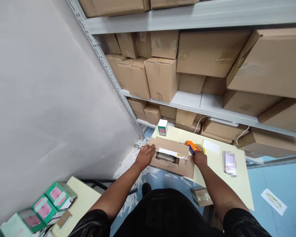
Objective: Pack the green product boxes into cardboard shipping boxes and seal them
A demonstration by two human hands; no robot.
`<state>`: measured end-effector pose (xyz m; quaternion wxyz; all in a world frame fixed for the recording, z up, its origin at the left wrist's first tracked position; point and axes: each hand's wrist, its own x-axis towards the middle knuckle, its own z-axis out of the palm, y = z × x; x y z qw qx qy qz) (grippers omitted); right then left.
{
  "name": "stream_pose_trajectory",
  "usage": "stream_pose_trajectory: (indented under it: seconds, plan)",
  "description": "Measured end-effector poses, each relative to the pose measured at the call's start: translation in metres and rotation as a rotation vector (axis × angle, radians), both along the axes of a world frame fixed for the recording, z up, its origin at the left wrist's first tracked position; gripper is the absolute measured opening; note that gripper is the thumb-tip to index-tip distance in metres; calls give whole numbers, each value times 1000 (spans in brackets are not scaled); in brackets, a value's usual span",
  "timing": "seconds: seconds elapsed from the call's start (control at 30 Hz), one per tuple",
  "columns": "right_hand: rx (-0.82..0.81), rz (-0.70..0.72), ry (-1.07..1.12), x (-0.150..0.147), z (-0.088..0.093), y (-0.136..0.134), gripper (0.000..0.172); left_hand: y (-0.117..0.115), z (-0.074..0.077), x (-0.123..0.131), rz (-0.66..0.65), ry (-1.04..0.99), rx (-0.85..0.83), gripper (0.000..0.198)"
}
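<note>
A flat brown cardboard piece [169, 144] lies on the pale yellow table [233, 192], its near edge toward me. An oblong opening in its middle has a white strip [167, 152] along the far side; what is inside is too dark to make out. My left hand [145, 156] rests on its left end with the fingers stretched out. At the right end, my right hand [200, 159] is closed around an orange and blue tape dispenser [192, 145] with a yellow-rimmed roll. Part of the dispenser's handle is hidden by the hand.
A small green and white box [162, 127] stands at the table's far left corner. Shelves [187, 98] packed with cartons rise behind. A white card [210, 146] lies right of the dispenser. Green boxes [43, 207] sit on another table at left. Paper scraps [128, 164] litter the floor.
</note>
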<state>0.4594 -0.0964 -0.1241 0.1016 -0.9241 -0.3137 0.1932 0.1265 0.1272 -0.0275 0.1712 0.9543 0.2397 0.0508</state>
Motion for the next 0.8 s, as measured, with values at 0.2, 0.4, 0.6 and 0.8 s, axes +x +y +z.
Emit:
stream_pose_trajectory:
  seconds: [0.2, 0.4, 0.6, 0.8]
  plan:
    - [152, -119, 40, 14, 16, -9, 36, 1, -5, 4, -2, -17, -2, 49]
    - [506, -305, 126, -13, 78, -48, 38, 5, -16, 1, 40, -170, 81, 42]
    - [824, -274, 422, -95, 146, 4, 47, 13, -23, 1, -8, -205, 90, 39]
    - [698, -2, 497, -144, 152, 96, 47, 30, -5, -6, 72, -427, -404, 35]
